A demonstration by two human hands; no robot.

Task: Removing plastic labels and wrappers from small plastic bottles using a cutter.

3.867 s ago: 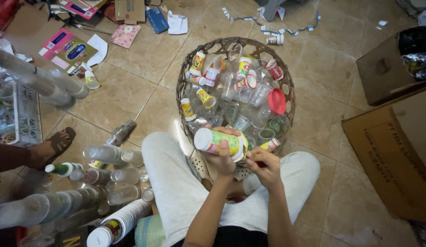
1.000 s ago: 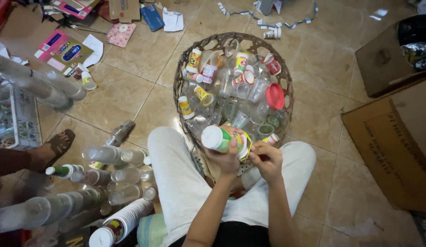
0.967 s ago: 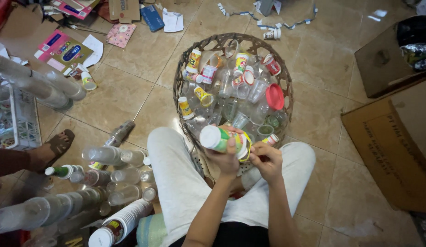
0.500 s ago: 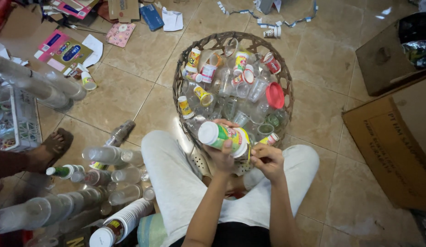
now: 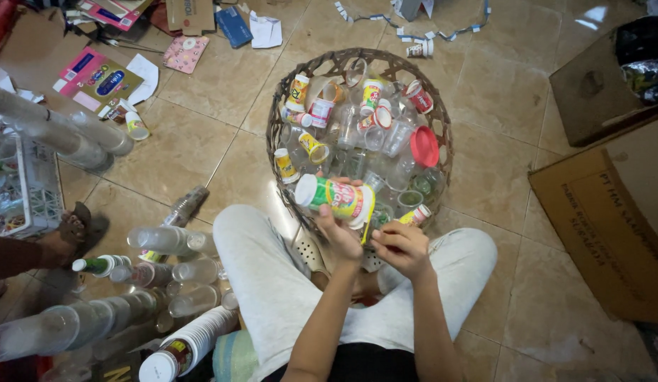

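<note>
I sit cross-legged on a tiled floor with a round woven basket (image 5: 278, 134) in front of my knees. My left hand (image 5: 338, 233) grips a white plastic cup with a green, yellow and red label (image 5: 336, 197), held on its side over the basket's near rim. My right hand (image 5: 401, 245) is beside it, fingers pinched at the cup's lower edge where the label hangs loose. The basket holds several clear and printed plastic cups and a red lid (image 5: 423, 146).
Stacks of nested clear cups (image 5: 170, 241) lie on the floor at my left, with a white cup stack (image 5: 191, 345) near my knee. Another person's sandalled foot (image 5: 76, 228) rests at far left beside a white crate (image 5: 39, 194). Cardboard boxes (image 5: 612, 233) stand at right.
The cup stays in my left hand over the basket rim, turned slightly. My right hand keeps working at its lower edge, shifting a little.
</note>
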